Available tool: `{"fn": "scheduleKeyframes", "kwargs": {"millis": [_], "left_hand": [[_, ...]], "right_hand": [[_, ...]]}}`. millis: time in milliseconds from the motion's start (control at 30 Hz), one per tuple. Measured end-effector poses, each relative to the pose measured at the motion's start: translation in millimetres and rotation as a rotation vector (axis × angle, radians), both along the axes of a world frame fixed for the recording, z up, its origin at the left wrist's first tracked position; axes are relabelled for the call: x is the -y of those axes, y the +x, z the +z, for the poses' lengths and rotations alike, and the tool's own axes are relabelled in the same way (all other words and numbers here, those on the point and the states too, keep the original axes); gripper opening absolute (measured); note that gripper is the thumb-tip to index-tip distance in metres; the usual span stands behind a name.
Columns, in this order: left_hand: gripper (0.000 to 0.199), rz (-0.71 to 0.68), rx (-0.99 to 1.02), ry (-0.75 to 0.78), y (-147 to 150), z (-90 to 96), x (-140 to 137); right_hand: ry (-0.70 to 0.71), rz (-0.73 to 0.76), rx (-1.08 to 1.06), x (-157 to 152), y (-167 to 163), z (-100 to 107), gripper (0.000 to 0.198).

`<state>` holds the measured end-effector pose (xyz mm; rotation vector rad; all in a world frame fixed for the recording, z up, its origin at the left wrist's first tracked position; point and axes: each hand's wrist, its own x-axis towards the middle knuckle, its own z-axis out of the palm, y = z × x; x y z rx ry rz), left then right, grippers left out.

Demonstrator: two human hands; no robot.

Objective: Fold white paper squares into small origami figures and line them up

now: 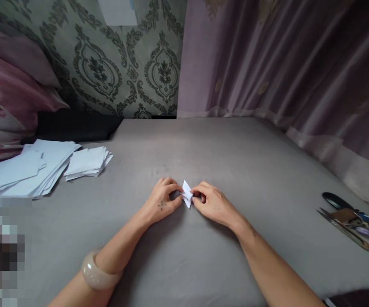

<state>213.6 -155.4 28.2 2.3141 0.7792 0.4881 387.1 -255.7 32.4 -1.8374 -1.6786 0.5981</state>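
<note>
A small piece of folded white paper (187, 194), with pointed corners at top and bottom, is held between my two hands over the grey cloth surface (187, 149). My left hand (165, 197) pinches its left side between thumb and fingers. On the opposite side, my right hand (213, 201) grips the right corner in a similar pinch. Parts of the paper's side edges are hidden under my fingertips. A pale, shiny bangle (97, 273) circles my left forearm.
To the left lie a stack of large white sheets (50, 164) and a smaller paper pile (88, 162), with a black cloth (78, 124) behind. Scissors (344, 229) and other tools rest at far right. A purple curtain (235, 59) hangs along the back right.
</note>
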Motion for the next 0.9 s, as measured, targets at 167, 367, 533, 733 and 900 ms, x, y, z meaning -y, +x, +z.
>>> {"fn": "scheduleKeyframes", "kwargs": {"millis": [167, 367, 533, 733, 900], "left_hand": [[0.018, 0.035, 0.02, 0.004, 2.9, -4.0, -2.4], [0.017, 0.087, 0.011, 0.014, 6.7, -6.5, -1.7], [0.015, 0.125, 0.003, 0.039, 8.3, -11.9, -2.1], [0.012, 0.126, 0.011, 0.026, 8.2, -16.2, -4.6], [0.01, 0.124, -0.001, 0.041, 9.3, -16.8, -4.2]], "right_hand": [[0.019, -0.024, -0.01, -4.6, 0.9, -2.1, 0.019], [0.024, -0.08, -0.01, -11.9, 3.7, -6.6, 0.02], [-0.001, -0.114, -0.018, -15.7, 4.6, -8.1, 0.018], [-0.029, -0.151, 0.019, -17.7, 2.3, -6.5, 0.016], [-0.045, -0.166, 0.042, -18.7, 0.2, -6.2, 0.016]]}}
